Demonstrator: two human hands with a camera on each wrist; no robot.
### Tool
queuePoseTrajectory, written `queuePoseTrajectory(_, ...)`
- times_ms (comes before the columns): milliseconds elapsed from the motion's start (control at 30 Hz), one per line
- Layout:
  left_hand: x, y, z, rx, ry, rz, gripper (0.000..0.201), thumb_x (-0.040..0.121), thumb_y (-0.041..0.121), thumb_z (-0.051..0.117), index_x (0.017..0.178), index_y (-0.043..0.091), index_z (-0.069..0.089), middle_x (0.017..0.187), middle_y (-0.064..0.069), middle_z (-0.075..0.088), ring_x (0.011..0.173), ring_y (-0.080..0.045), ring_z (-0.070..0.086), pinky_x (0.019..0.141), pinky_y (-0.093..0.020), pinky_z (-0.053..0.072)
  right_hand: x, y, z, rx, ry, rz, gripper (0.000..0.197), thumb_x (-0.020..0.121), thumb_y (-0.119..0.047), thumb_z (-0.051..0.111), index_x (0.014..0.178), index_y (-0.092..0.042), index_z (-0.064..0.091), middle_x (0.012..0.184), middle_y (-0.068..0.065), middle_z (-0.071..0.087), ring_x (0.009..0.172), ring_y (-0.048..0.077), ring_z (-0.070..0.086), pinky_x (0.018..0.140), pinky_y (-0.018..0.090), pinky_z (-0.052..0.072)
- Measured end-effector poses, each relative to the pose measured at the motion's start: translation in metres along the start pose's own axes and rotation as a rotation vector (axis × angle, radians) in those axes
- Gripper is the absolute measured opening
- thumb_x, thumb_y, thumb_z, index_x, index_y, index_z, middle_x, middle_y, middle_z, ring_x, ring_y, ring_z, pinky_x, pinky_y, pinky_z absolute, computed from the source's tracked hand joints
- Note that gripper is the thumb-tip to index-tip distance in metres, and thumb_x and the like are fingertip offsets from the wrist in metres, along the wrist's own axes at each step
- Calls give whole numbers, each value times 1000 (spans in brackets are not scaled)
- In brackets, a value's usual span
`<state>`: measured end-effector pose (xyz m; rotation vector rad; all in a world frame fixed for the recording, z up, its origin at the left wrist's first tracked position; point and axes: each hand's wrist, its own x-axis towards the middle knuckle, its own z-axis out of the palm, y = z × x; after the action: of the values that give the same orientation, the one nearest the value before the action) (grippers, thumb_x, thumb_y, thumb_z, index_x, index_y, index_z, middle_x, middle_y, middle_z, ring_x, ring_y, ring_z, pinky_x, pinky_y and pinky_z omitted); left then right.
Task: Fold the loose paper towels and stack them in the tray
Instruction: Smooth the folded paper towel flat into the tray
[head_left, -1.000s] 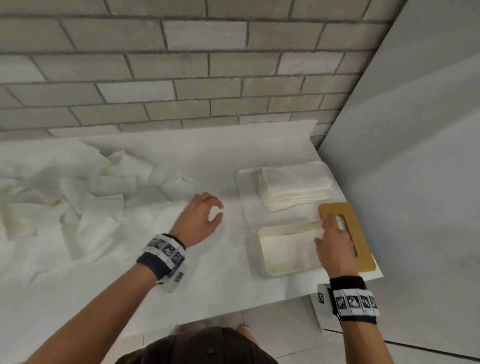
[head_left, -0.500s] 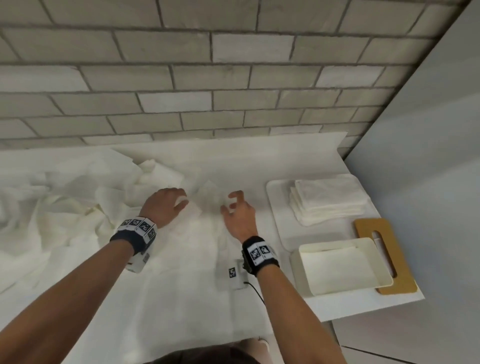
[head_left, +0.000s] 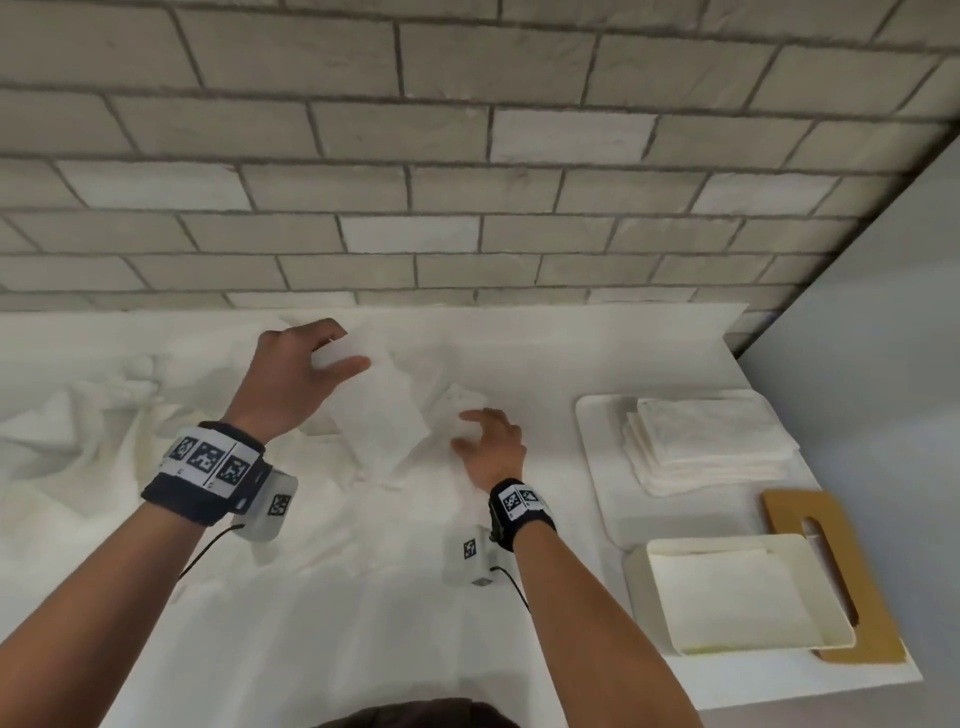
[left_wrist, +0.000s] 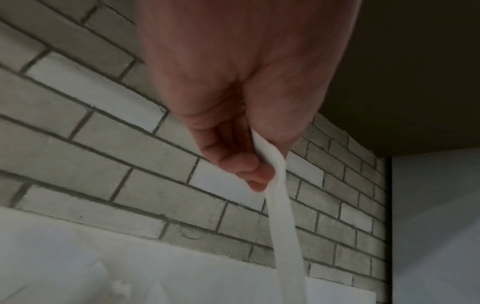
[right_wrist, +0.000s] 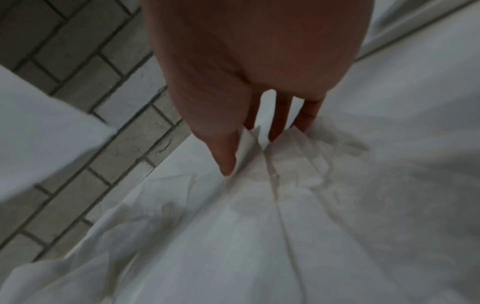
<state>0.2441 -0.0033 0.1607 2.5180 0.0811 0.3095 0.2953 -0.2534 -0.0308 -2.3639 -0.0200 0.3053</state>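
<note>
My left hand is raised above the counter and pinches the top edge of a white paper towel, which hangs down from it. The left wrist view shows the fingers curled round the towel as a narrow hanging strip. My right hand is lower and to the right, pinching the towel's raised corner between thumb and fingers. A stack of folded towels lies on the flat white tray at the right.
Loose crumpled towels cover the counter's left side. A cream box sits on a wooden lid with a slot at the right front corner. A brick wall runs behind; a plain wall closes the right side.
My right hand left the cream box and moved to the middle of the counter. My left hand took a towel from the pile and lifted it up.
</note>
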Motion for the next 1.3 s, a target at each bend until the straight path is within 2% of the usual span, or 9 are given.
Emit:
queuePoseTrajectory(100, -1, -1, 3, -1, -131, 22, 3, 101, 33, 70, 101, 33, 73, 99, 3, 78, 101, -28, 70, 83, -24, 42, -2, -3, -14, 223, 270, -98, 24, 93, -27, 82, 116, -31, 76, 130, -6, 69, 120, 20, 62, 105, 44, 52)
queuePoseTrajectory(267, -6, 11, 13, -134, -167, 30, 36, 102, 28, 68, 126, 50, 54, 109, 3, 73, 114, -21, 66, 97, -41, 51, -34, -16, -74, 573, 496, -237, 17, 92, -13, 86, 94, -23, 72, 100, -9, 74, 83, 10, 65, 77, 23, 51)
queuePoseTrajectory(500, -7, 49, 35, -157, -177, 91, 24, 101, 24, 70, 104, 38, 51, 85, 7, 74, 79, -14, 67, 76, -32, 53, -75, 13, -127, 779, 454, -187, 18, 95, -10, 83, 106, -21, 75, 110, -9, 76, 94, 21, 76, 87, 35, 63)
queuePoseTrajectory(667, -8, 77, 60, -143, -141, 64, 24, 89, 41, 83, 90, 27, 64, 77, 7, 72, 76, 0, 60, 79, -29, 40, -92, 42, -134, 583, 470, -171, 25, 91, -10, 87, 109, -17, 71, 97, -12, 75, 89, 4, 74, 80, 25, 63)
queuePoseTrajectory(767, -7, 86, 77, -128, -161, 61, 28, 88, 47, 82, 81, 24, 69, 79, 7, 73, 80, -19, 65, 92, -40, 44, -98, 57, -141, 378, 401, -214, 16, 90, -14, 88, 88, -19, 73, 87, -15, 77, 89, 3, 74, 83, 23, 58)
queuePoseTrajectory(933, -5, 100, 95, -72, -182, 84, 21, 102, 41, 67, 108, 24, 77, 108, 2, 80, 112, -32, 66, 100, -34, 41, -119, 57, -170, 251, 405, -363, 18, 84, -17, 92, 82, -23, 76, 128, -10, 71, 129, 6, 60, 107, 13, 39)
queuePoseTrajectory(1033, -11, 119, 93, -145, -210, 156, 23, 106, 33, 63, 126, 42, 60, 115, 1, 76, 119, -23, 65, 104, -43, 47, -145, 52, -201, 281, 310, -544, 18, 84, -17, 92, 85, -18, 74, 110, -9, 72, 110, 11, 69, 99, 23, 51)
queuePoseTrajectory(1133, -18, 145, 87, -234, -230, 269, 27, 106, 22, 61, 124, 38, 48, 104, -1, 73, 103, -12, 67, 90, -36, 51, -162, 43, -223, 357, 211, -530, 19, 89, -16, 89, 87, -14, 71, 93, -9, 76, 95, 16, 75, 89, 28, 59)
queuePoseTrajectory(1300, -23, 174, 94, -164, -205, 407, 28, 100, -3, 51, 91, 22, 60, 80, -1, 65, 66, -27, 56, 72, -40, 52, -172, 43, -248, 593, 204, -413, 17, 94, -11, 83, 99, -17, 67, 99, -6, 75, 92, 17, 77, 87, 27, 59)
